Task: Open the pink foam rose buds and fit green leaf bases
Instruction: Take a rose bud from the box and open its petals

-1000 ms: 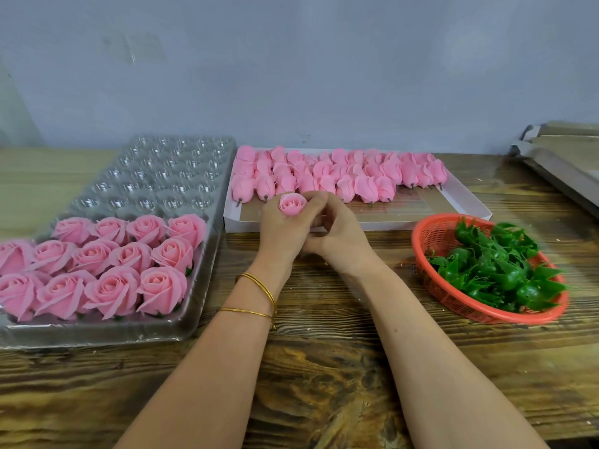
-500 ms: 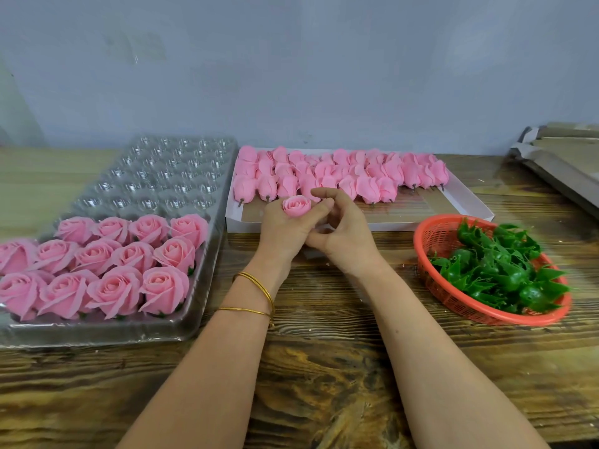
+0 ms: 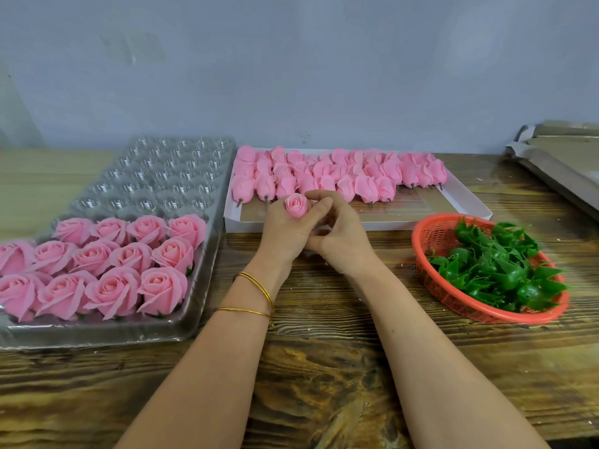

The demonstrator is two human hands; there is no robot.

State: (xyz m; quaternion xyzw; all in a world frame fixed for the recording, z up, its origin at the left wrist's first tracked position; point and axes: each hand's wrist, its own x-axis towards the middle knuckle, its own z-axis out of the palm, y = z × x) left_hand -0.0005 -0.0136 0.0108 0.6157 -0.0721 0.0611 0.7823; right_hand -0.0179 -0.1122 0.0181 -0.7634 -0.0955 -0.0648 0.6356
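Wooden bench [image 3: 324, 367] carries a clear tray [image 3: 97, 338] of opened roses [image 3: 110, 254], a white box [image 3: 470, 204] of closed buds [image 3: 324, 176] and an orange basket [image 3: 418, 247] of leaf bases [image 3: 496, 267]. Left hand [image 3: 285, 231] has its grip round one rose bud [image 3: 295, 205], upright, tip upward; right hand [image 3: 343, 241] curls fingers [image 3: 321, 204] onto its side.

Readable text: none that I can make out | rose bud [image 3: 295, 205]: plain pink, no print | clear tray [image 3: 162, 176]: no label | white box [image 3: 421, 223]: no marking | orange basket [image 3: 421, 244]: no brand | wall [image 3: 291, 76] and surface [image 3: 324, 367]: no sign or number
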